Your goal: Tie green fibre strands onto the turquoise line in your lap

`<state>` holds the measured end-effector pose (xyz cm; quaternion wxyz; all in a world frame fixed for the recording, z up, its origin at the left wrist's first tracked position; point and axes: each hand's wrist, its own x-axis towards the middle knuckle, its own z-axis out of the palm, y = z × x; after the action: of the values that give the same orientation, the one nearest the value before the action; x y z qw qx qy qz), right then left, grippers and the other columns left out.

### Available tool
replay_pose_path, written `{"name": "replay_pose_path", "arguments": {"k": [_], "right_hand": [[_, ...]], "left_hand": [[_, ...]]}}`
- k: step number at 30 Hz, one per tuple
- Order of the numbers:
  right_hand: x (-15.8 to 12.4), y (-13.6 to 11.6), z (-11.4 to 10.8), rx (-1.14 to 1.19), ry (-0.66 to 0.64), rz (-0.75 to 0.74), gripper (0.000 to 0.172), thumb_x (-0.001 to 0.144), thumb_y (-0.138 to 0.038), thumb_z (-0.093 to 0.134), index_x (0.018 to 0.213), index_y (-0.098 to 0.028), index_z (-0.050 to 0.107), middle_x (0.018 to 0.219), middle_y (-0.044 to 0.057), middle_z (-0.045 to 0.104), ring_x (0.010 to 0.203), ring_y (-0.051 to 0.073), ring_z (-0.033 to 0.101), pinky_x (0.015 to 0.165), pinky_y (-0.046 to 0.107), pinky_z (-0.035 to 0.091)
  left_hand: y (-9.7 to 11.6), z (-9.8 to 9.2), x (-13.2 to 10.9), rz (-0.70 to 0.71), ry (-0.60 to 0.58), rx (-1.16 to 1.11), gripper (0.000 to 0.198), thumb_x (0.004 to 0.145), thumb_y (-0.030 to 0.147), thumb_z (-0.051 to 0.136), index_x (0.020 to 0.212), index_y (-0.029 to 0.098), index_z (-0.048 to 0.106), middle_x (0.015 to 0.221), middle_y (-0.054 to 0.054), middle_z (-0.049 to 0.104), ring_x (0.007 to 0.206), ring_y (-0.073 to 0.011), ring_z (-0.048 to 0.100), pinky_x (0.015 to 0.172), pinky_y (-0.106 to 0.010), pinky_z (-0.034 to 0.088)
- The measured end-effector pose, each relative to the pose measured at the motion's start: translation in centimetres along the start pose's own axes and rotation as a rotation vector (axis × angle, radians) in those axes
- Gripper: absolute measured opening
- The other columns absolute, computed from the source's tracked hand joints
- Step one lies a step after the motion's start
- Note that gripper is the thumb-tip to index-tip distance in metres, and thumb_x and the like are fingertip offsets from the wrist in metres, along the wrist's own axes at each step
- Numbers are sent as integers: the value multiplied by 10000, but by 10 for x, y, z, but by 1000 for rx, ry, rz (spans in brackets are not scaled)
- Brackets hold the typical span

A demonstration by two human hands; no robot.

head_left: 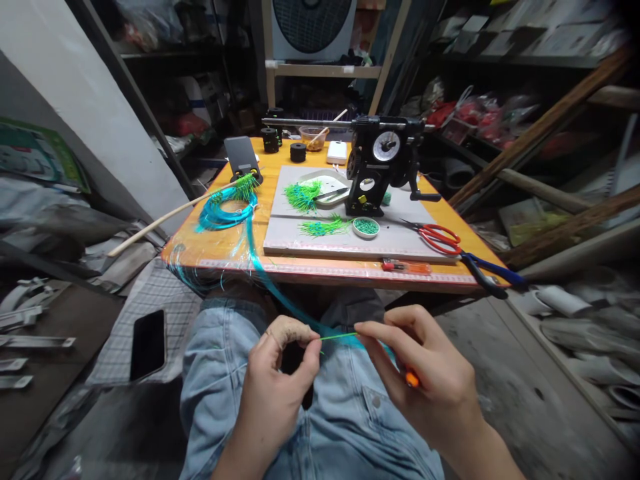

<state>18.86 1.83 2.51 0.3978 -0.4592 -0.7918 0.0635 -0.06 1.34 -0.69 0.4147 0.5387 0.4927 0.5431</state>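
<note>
My left hand (280, 380) and my right hand (425, 373) are low over my lap in blue jeans. Both pinch the ends of one thin green strand (339, 335) stretched between them. My right hand also holds a small orange-tipped tool (412, 380) in its palm. A band of teal filaments (265, 273) runs from my hands up to a teal coil (223, 213) on the orange table (220, 243). Bunches of green-tipped filaments (303, 195) lie on the grey board (310, 237).
A black winding machine with a dial (380, 163) stands at the board's back. A dish of green beads (366, 227), red scissors (437, 237), blue-handled pliers (493, 273) and an orange cutter (406, 267) lie near the front edge. A phone (148, 343) rests on cloth at my left.
</note>
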Motion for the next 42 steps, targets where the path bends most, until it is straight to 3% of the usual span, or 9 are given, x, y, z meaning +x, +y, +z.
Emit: {"name": "replay_pose_path", "arguments": {"k": [5, 11, 15, 17, 25, 29, 31, 34, 42], "right_hand": [[-1, -8, 11, 160, -128, 79, 138, 935, -84, 543, 981, -194, 613, 899, 43, 562, 636, 112, 547, 571, 223, 452], [1, -15, 12, 378, -208, 190, 121, 962, -133, 513, 979, -203, 611, 881, 24, 580, 640, 115, 528, 579, 241, 423], [5, -13, 5, 495, -323, 286, 149, 991, -190, 491, 986, -219, 637, 870, 21, 597, 746, 149, 563, 667, 274, 438], [6, -12, 4, 541, -375, 326, 149, 994, -223, 498, 956, -221, 641, 853, 19, 596, 748, 155, 558, 662, 278, 433], [5, -11, 12, 480, -246, 280, 113, 971, -200, 542, 859, -218, 546, 804, -9, 507, 686, 123, 484, 548, 228, 377], [5, -11, 9, 503, -263, 253, 84, 967, -193, 548, 889, -224, 548, 825, -9, 509, 692, 118, 486, 558, 218, 393], [6, -11, 6, 536, -288, 275, 24, 969, -220, 556, 970, -240, 569, 862, -3, 515, 694, 120, 490, 541, 216, 395], [7, -10, 5, 518, -336, 268, 101, 971, -212, 550, 1057, -256, 580, 908, 6, 525, 710, 124, 502, 549, 222, 399], [2, -10, 12, 515, -280, 224, 96, 961, -175, 538, 887, -215, 582, 849, 9, 525, 676, 128, 498, 560, 249, 386]], "left_hand": [[-4, 4, -3, 85, 13, 3, 134, 889, 106, 640, 885, 238, 667, 822, 35, 674, 783, -113, 631, 760, -195, 502], [0, 8, 3, 348, -71, 102, 159, 872, 55, 663, 930, 200, 693, 838, -11, 673, 780, -131, 640, 699, -220, 520], [-1, 5, 5, 597, -59, 244, 247, 846, -8, 661, 1010, 177, 669, 848, -40, 667, 801, -159, 617, 751, -284, 536], [-2, 3, 5, 645, -54, 309, 261, 843, -12, 653, 1023, 176, 646, 847, -44, 659, 812, -172, 602, 778, -318, 535], [-3, 3, 4, 620, -62, 361, 200, 862, 0, 633, 965, 170, 608, 827, -42, 646, 824, -166, 595, 811, -292, 508], [-3, 1, 3, 638, -82, 395, 223, 861, -5, 623, 996, 171, 601, 846, -45, 649, 852, -176, 599, 828, -302, 502], [-1, 1, 2, 559, -82, 345, 194, 863, 5, 614, 936, 185, 599, 814, -26, 634, 809, -163, 598, 766, -276, 500], [2, 1, -1, 373, -93, 212, 175, 869, 24, 601, 884, 199, 600, 794, -3, 618, 758, -142, 599, 692, -245, 492], [0, 3, -6, 38, -67, 45, 121, 838, 86, 635, 806, 200, 656, 754, 17, 666, 716, -125, 619, 691, -207, 491]]}}
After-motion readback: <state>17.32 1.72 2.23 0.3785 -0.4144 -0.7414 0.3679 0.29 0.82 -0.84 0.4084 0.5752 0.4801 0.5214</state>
